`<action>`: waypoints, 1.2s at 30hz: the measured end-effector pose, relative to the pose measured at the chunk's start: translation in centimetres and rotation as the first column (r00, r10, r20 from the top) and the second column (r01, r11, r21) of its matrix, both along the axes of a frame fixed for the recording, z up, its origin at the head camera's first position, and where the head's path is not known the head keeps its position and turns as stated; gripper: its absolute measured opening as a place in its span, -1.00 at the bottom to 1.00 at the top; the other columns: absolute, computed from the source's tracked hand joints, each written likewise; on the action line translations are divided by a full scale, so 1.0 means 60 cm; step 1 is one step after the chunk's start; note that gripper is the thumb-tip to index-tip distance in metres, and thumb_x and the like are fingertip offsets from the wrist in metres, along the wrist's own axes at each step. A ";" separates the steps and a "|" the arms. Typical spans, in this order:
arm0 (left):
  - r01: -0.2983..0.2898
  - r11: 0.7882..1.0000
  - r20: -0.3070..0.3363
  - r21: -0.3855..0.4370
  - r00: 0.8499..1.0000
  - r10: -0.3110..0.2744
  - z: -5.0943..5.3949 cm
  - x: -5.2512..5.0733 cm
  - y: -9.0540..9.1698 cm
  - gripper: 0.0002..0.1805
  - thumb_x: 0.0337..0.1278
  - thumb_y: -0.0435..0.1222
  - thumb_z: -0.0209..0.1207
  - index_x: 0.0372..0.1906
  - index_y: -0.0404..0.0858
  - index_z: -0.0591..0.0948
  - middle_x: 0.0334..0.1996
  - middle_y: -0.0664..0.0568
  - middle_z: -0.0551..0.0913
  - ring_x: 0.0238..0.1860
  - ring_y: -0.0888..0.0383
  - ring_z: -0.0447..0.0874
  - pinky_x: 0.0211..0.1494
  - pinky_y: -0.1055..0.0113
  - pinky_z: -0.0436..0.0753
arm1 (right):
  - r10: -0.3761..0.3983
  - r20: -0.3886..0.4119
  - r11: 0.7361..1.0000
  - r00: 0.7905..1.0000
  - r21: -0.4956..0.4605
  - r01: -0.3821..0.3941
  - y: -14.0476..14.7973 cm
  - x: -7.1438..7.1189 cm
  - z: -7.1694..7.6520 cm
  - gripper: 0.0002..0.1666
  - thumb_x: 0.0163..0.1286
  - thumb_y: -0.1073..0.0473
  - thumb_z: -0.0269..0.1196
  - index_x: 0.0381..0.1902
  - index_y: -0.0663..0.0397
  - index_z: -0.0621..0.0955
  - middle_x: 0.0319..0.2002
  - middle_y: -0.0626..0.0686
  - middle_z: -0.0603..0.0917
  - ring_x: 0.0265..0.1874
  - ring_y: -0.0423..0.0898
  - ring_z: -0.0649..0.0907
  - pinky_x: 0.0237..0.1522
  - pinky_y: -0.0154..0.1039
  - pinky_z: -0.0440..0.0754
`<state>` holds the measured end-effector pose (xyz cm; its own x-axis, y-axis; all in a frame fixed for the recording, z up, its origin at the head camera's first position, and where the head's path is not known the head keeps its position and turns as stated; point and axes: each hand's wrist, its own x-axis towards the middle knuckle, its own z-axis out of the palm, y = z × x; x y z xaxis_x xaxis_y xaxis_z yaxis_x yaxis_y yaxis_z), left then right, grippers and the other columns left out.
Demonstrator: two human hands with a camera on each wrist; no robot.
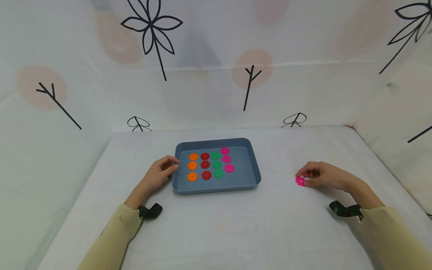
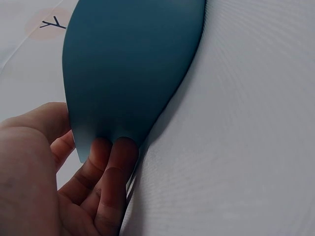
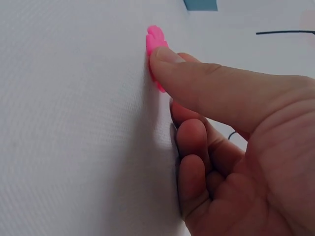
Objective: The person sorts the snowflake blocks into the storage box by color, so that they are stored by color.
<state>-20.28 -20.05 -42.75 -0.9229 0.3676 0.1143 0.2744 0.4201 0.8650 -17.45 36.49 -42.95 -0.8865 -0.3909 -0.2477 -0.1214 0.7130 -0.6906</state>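
A blue-grey tray (image 1: 244, 168) lies on the white table, and my left hand (image 1: 158, 174) grips its left rim. In the left wrist view several fingers (image 2: 118, 164) press the tray's outer wall (image 2: 133, 64), with the thumb at the rim. Inside the tray are notched plastic discs in columns: three orange discs (image 1: 192, 165), three red discs (image 1: 205, 164), three green discs (image 1: 216, 165) and three pink discs (image 1: 226, 159). Right of the tray, my right hand (image 1: 325, 176) pinches another pink disc (image 1: 299, 181) by its edge, at the tabletop. Its other fingers are curled.
White cloth covers the table (image 1: 216, 228). A white backdrop (image 1: 209, 97) with drawn plants and pink spots rises behind and at the sides. Black wrist straps (image 1: 150, 211) sit at both cuffs. The tray's right part bears no discs.
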 end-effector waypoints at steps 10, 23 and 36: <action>0.001 1.000 0.005 0.008 1.000 -0.001 0.001 0.001 -0.001 -0.75 0.42 -0.36 0.13 0.05 -0.44 0.56 -0.36 -0.09 0.51 -0.37 -0.24 0.47 -0.41 0.33 0.47 | -0.001 -0.021 1.000 1.000 -0.026 0.000 -0.002 -0.003 -0.004 -0.70 0.28 0.18 0.40 -0.03 0.02 0.65 -0.25 0.02 0.51 -0.21 -0.06 0.45 -0.25 -0.30 0.47; -0.003 1.000 0.014 0.000 1.000 0.003 0.001 0.002 0.001 -0.74 0.43 -0.35 0.13 0.06 -0.44 0.56 -0.34 -0.14 0.53 -0.37 -0.19 0.49 -0.40 0.35 0.47 | -0.049 0.043 0.995 0.998 -0.081 0.052 0.003 0.001 -0.012 -0.78 0.39 0.22 0.29 -0.04 0.14 0.66 -0.18 0.08 0.57 -0.18 -0.04 0.50 -0.22 -0.30 0.55; -0.005 1.000 0.028 0.001 1.000 0.005 -0.003 -0.001 -0.001 -0.74 0.43 -0.34 0.12 0.07 -0.42 0.56 -0.31 -0.21 0.55 -0.35 -0.22 0.50 -0.37 0.27 0.51 | -0.068 -0.009 0.984 0.998 -0.166 0.066 0.009 0.009 -0.009 -0.80 0.41 0.26 0.27 -0.06 0.17 0.72 -0.12 0.07 0.70 -0.18 -0.16 0.58 -0.19 -0.31 0.57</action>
<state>-20.35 -20.08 -42.92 -0.9277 0.3628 0.0884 0.2476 0.4204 0.8729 -16.90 37.01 -43.47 -0.9152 -0.3648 -0.1715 -0.0880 0.5959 -0.7982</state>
